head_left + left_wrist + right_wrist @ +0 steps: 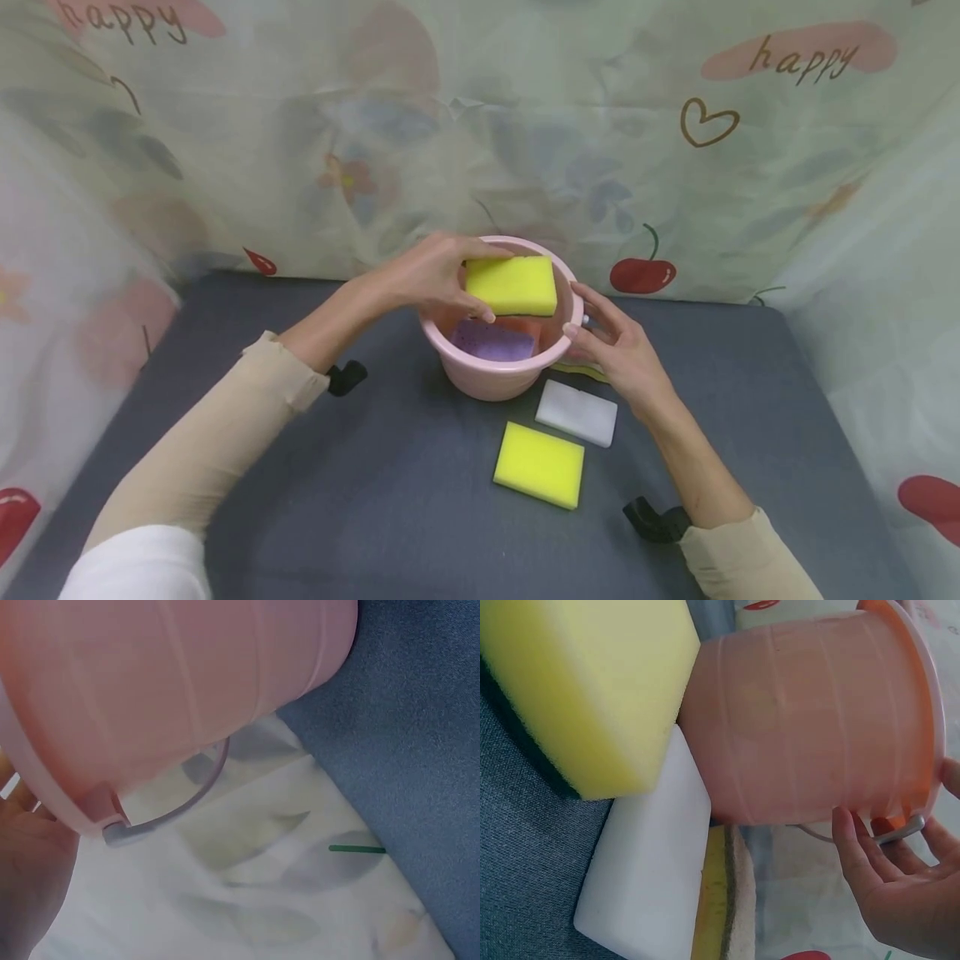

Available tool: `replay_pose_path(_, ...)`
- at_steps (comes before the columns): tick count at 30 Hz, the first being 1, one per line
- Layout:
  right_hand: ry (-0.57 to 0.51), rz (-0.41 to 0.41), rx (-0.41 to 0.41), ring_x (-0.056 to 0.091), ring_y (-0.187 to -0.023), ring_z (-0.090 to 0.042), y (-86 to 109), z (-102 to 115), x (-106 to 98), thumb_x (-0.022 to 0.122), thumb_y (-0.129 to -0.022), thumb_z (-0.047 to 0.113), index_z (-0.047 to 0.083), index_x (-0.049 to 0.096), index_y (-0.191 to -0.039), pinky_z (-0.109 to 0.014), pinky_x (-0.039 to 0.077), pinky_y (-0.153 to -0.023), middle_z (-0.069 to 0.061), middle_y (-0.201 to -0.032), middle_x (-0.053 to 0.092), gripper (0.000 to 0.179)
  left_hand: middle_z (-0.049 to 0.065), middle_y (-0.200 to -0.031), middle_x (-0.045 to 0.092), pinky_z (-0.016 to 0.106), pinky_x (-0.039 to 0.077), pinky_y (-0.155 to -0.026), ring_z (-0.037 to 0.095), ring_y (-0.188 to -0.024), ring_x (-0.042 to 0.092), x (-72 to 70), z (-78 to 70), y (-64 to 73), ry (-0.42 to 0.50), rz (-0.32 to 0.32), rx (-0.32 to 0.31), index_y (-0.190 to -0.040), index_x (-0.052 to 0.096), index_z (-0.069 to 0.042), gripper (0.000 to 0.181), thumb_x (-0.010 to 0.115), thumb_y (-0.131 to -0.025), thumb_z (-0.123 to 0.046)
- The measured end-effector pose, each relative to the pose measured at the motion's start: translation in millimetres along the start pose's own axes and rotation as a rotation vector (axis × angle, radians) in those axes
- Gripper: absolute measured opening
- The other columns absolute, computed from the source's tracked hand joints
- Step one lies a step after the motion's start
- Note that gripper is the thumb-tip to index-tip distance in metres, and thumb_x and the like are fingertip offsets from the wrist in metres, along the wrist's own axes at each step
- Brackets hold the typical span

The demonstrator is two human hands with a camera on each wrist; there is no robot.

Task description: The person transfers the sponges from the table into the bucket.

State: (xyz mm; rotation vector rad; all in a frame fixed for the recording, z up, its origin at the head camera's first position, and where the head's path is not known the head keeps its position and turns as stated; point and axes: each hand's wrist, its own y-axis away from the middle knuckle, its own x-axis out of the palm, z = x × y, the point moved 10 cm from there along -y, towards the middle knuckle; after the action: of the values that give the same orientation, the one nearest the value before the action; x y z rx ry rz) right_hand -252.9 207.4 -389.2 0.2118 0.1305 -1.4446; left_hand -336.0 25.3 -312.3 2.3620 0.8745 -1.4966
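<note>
My left hand [435, 271] pinches a yellow sponge [513, 286] between thumb and fingers, over the mouth of a pink bucket [487, 383]. Inside the bucket lie a purple sponge [489, 340] and an orange piece [531, 327], partly hidden under the held sponge. On the bucket's right side my right hand [630, 362] grips the rim, thumb at the top edge and fingers against the outer wall near the handle [900, 831]. The left wrist view shows the bucket's wall and handle, but not the held sponge.
In front of the bucket, a second yellow sponge [538, 465] and a white sponge [576, 413] lie on the dark table [375, 500]. Another yellow sponge with a pale layer [714, 892] is partly hidden beside the bucket. A patterned curtain [480, 125] hangs behind the table.
</note>
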Motion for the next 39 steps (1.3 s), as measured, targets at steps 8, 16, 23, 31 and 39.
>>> replay_pose_path(8,-0.014,0.005,0.006,0.052,-0.131,-0.027,-0.7,0.1,0.6,0.068,-0.096,0.026,0.033,0.037,-0.154,-0.048,0.049,-0.094,-0.003,-0.156,0.038,0.065,0.004,-0.132,0.063,0.032,0.047,-0.087,0.017,-0.105,0.059,10.3,-0.9,-6.6,0.001,0.033,0.057,-0.139,0.060,-0.013,0.078,0.089,-0.072,-0.041)
replay_pose_path(16,-0.034,0.005,-0.001,0.051,-0.132,-0.028,-0.8,-0.8,2.6,0.067,-0.097,0.022,0.033,0.038,-0.153,-0.048,0.050,-0.094,-0.003,-0.156,0.037,0.065,0.006,-0.137,0.060,0.038,0.046,-0.097,0.022,-0.122,0.057,13.1,-0.3,-6.7,-0.022,0.017,0.093,-0.139,0.059,-0.010,0.077,0.087,-0.075,-0.042)
replay_pose_path(23,-0.016,-0.010,0.006,0.051,-0.132,-0.028,-0.2,-2.3,0.0,0.068,-0.096,0.024,0.034,0.039,-0.153,-0.052,0.048,-0.094,-0.002,-0.156,0.038,0.065,0.004,-0.134,0.062,0.038,0.047,-0.097,0.020,-0.121,0.058,6.6,-0.7,-2.1,0.021,-0.038,0.086,-0.137,0.061,-0.011,0.073,0.086,-0.076,-0.041)
replay_pose_path(31,0.008,-0.003,0.001,0.052,-0.131,-0.028,-1.3,-0.9,0.2,0.068,-0.096,0.026,0.035,0.038,-0.153,-0.051,0.049,-0.094,-0.003,-0.155,0.039,0.065,-0.001,-0.129,0.065,0.038,0.049,-0.092,0.015,-0.112,0.062,-4.6,-29.5,26.8,0.091,-0.149,0.163,-0.135,0.063,-0.014,0.071,0.088,-0.074,-0.042)
replay_pose_path(39,-0.009,0.005,0.026,0.051,-0.132,-0.028,0.2,-2.2,0.3,0.069,-0.095,0.030,0.040,0.033,-0.154,-0.051,0.048,-0.095,-0.002,-0.156,0.037,0.070,-0.004,-0.128,0.065,0.037,0.048,-0.084,0.009,-0.105,0.058,-0.5,-58.0,45.6,0.162,-0.190,0.260,-0.134,0.063,-0.015,0.072,0.089,-0.072,-0.042)
